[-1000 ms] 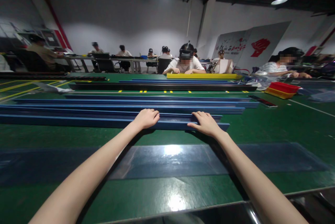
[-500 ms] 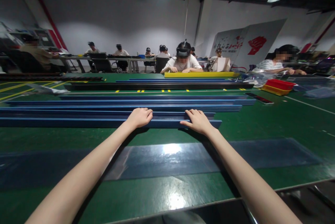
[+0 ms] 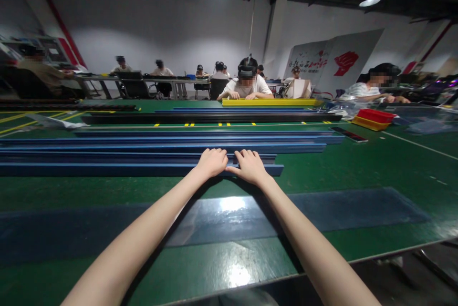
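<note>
The nearest long blue channel strip lies crosswise on the green table. My left hand is closed over it, the fingers curled across its top. Close beside it, my right hand also grips the strip, fingers over the far edge and thumb stretched toward my left hand. The strip's short right end sticks out past my right hand. Both hands hide the stretch beneath them. Just behind lie more blue strips, parallel to this one.
A clear plastic sheet lies on the table under my forearms. Farther back are a black strip, a yellow strip, a phone and red and yellow trays. A co-worker sits opposite.
My left hand has moved right and my right hand left, so they are now nearly together. The strip's right end has shifted left. The view has turned slightly.
</note>
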`<control>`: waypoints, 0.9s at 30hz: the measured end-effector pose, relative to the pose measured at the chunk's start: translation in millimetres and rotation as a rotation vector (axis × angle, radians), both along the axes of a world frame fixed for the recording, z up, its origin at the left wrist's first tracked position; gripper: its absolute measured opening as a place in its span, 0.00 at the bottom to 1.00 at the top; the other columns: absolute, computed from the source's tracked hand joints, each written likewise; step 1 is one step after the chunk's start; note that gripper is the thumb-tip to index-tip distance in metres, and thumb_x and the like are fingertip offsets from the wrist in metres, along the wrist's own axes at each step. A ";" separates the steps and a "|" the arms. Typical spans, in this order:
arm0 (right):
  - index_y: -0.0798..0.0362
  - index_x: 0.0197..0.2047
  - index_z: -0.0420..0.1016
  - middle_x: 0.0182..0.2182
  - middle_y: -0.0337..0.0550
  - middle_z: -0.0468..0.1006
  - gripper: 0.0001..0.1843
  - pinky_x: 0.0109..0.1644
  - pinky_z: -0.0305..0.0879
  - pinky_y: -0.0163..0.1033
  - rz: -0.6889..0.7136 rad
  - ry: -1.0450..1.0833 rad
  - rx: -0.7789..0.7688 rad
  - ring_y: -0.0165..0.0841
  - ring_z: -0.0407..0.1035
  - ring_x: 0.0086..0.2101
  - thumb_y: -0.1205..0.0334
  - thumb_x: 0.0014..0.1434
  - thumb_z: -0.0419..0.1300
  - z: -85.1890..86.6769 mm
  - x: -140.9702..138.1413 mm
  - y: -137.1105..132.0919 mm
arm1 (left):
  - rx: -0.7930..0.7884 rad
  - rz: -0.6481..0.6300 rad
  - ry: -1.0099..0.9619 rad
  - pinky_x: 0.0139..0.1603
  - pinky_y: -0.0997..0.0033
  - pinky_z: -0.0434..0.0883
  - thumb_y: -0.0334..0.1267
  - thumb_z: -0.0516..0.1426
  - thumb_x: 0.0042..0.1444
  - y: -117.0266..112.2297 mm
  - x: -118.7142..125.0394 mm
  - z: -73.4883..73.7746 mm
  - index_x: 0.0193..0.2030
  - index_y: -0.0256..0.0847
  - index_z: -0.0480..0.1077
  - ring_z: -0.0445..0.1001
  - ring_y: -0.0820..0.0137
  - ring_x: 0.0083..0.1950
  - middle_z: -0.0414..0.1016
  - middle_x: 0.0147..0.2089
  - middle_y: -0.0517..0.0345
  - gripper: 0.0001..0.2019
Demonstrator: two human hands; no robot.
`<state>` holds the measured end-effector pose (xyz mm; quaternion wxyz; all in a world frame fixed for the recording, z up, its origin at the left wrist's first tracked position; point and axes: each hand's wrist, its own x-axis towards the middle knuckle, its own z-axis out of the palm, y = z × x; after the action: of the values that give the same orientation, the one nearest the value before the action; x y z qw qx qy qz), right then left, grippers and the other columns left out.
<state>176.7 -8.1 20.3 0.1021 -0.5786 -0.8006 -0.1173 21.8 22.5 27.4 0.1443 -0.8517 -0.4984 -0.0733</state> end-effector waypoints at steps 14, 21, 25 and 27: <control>0.60 0.60 0.56 0.53 0.55 0.66 0.37 0.54 0.51 0.44 0.118 0.015 -0.028 0.41 0.59 0.52 0.39 0.59 0.41 -2.0 13.0 6.7 | -0.016 0.020 -0.022 0.39 0.66 0.67 0.36 0.40 0.58 6.8 -9.4 -0.6 0.39 0.38 0.71 0.74 0.62 0.40 0.76 0.39 0.49 0.18; 0.58 0.59 0.60 0.53 0.54 0.66 0.35 0.54 0.52 0.43 0.042 0.028 -0.054 0.41 0.60 0.52 0.40 0.58 0.44 -0.8 50.6 5.4 | -0.020 0.062 -0.008 0.40 0.69 0.67 0.37 0.40 0.58 11.2 -31.8 -2.5 0.41 0.40 0.70 0.74 0.64 0.42 0.75 0.41 0.52 0.18; 0.60 0.56 0.63 0.48 0.55 0.70 0.36 0.53 0.52 0.44 0.043 -0.040 -0.033 0.42 0.63 0.48 0.39 0.59 0.41 -0.7 51.6 5.5 | -0.031 0.075 0.012 0.40 0.68 0.67 0.37 0.40 0.58 8.5 -34.7 -0.4 0.41 0.39 0.70 0.74 0.64 0.42 0.75 0.42 0.52 0.18; 0.60 0.54 0.64 0.46 0.55 0.71 0.36 0.53 0.51 0.44 0.055 -0.070 -0.012 0.42 0.63 0.47 0.38 0.58 0.41 -0.9 50.0 6.5 | -0.036 0.086 0.029 0.39 0.68 0.66 0.37 0.40 0.59 6.7 -32.7 2.0 0.41 0.39 0.69 0.74 0.64 0.41 0.75 0.42 0.51 0.18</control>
<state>226.7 -1.5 19.5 0.0737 -0.5525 -0.8201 -0.1297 -11.0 29.1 29.4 0.1394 -0.8330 -0.5335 -0.0458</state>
